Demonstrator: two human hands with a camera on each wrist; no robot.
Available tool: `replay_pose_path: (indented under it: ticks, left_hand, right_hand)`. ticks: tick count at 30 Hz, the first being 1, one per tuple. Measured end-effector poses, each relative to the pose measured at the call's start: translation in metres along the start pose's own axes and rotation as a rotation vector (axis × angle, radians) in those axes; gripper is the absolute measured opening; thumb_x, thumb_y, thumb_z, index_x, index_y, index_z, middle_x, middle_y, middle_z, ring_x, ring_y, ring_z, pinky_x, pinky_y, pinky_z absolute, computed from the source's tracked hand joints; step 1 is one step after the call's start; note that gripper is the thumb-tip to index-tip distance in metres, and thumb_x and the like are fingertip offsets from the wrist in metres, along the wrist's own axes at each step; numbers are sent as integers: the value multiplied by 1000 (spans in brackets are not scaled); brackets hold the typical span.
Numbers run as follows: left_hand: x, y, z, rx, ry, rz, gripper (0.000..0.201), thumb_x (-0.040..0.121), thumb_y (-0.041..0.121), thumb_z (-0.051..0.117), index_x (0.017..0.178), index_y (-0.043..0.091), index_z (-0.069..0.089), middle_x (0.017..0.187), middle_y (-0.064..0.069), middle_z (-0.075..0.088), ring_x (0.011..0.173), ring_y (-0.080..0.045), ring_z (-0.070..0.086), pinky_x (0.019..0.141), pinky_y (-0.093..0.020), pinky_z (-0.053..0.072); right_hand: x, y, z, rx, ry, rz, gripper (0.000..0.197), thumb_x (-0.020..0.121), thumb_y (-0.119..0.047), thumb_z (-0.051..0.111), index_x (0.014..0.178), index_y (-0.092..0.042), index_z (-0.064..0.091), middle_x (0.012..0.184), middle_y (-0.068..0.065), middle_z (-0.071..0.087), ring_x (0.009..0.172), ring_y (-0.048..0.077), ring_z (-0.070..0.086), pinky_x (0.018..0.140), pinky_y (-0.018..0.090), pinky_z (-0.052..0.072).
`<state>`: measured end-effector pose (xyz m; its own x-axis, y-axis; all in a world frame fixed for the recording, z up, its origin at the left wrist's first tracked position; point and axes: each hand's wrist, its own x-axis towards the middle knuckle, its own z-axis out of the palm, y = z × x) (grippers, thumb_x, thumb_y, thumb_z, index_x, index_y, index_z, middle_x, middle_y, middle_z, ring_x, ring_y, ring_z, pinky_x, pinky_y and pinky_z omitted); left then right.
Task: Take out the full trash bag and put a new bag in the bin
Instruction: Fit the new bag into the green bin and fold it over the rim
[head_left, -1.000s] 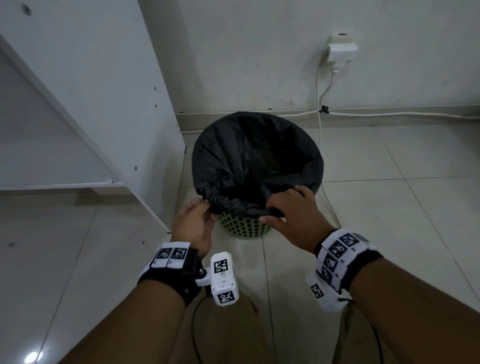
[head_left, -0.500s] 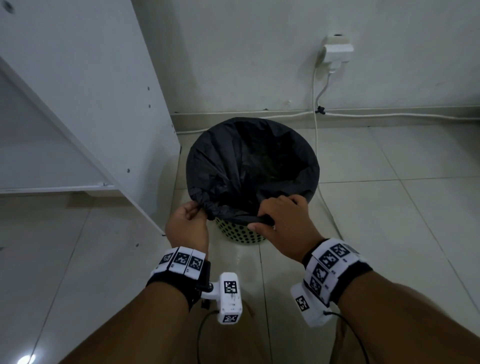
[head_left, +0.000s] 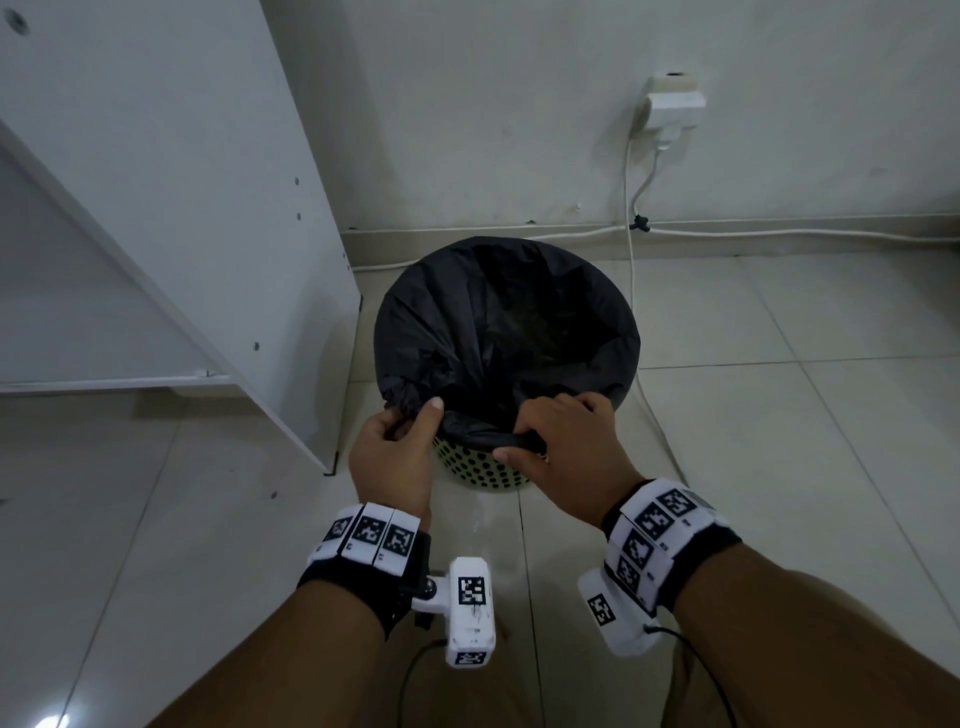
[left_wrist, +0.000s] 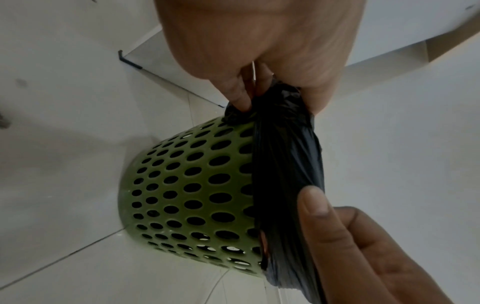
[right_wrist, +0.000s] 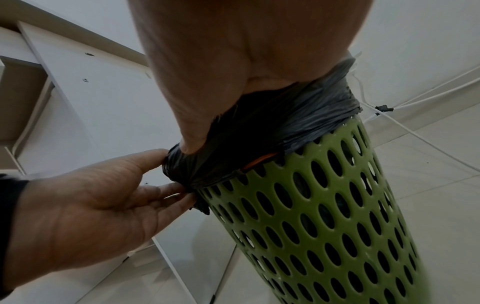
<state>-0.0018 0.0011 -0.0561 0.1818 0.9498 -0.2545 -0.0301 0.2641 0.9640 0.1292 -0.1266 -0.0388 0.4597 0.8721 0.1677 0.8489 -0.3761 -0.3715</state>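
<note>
Fingers (head_left: 571, 410) of both hands pinch black bag (head_left: 519, 322) over green bin (head_left: 483, 470) on tiled floor (head_left: 779, 415)

Black trash bag (head_left: 506, 332) lining a green bin (left_wrist: 187, 185) perforated with oval holes; white cabinet (head_left: 156, 182); wristbands (head_left: 371, 535) bearing black-and-white square markers.

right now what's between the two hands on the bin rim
In the head view, a gathered stretch of the black trash bag spans from left hand to right hand.
</note>
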Motion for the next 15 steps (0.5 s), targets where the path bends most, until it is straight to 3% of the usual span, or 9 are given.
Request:
replay_pose_path:
  ticks: [2, 5, 8, 12, 15]
  left_hand:
    - [2, 1, 2, 47, 0, 29, 29, 83, 24, 81, 108, 9, 76, 96, 0, 77, 83, -4, 71, 61, -6, 51]
    - [4, 5, 1, 175, -6, 65, 12, 88, 26, 74, 94, 16, 75, 82, 10, 72, 67, 8, 62, 54, -3, 43]
    - [4, 9, 2, 298, -35, 94, 15, 91, 30, 68, 80, 20, 70, 70, 10, 66, 65, -1, 58, 54, -14, 39]
    - [4, 14, 1, 341, -59, 116, 15, 93, 30, 66, 81, 21, 70, 70, 11, 64, 66, 0, 55, 49, -5, 36]
    - [1, 16, 2, 293, -71, 80, 14, 92, 29, 68, 78, 31, 72, 73, 13, 68, 70, 0, 59, 56, -6, 42]
  right_hand:
    - [0, -1, 0, -10, 0, 4, 37, 79, -67, 43, 82, -31, 53, 76, -12, 56, 78, 12, 53, 86, 34, 27]
    - [1, -2, 1, -15, 9, 9, 38, 79, -67, 44, 81, -31, 53, 76, -12, 57, 77, 11, 54, 85, 33, 25]
    - [1, -2, 3, -21, 8, 13, 38, 79, -68, 44, 82, -31, 53, 76, -11, 58, 77, 11, 53, 87, 33, 26]
    - [3, -4, 3, -22, 12, 26, 38, 79, -68, 43, 80, -30, 52, 74, -11, 54, 76, 11, 53, 86, 34, 25]
    - [3, -4, 3, -28, 11, 28, 38, 80, -68, 44, 79, -30, 50, 74, -11, 53, 76, 12, 52, 86, 35, 26]
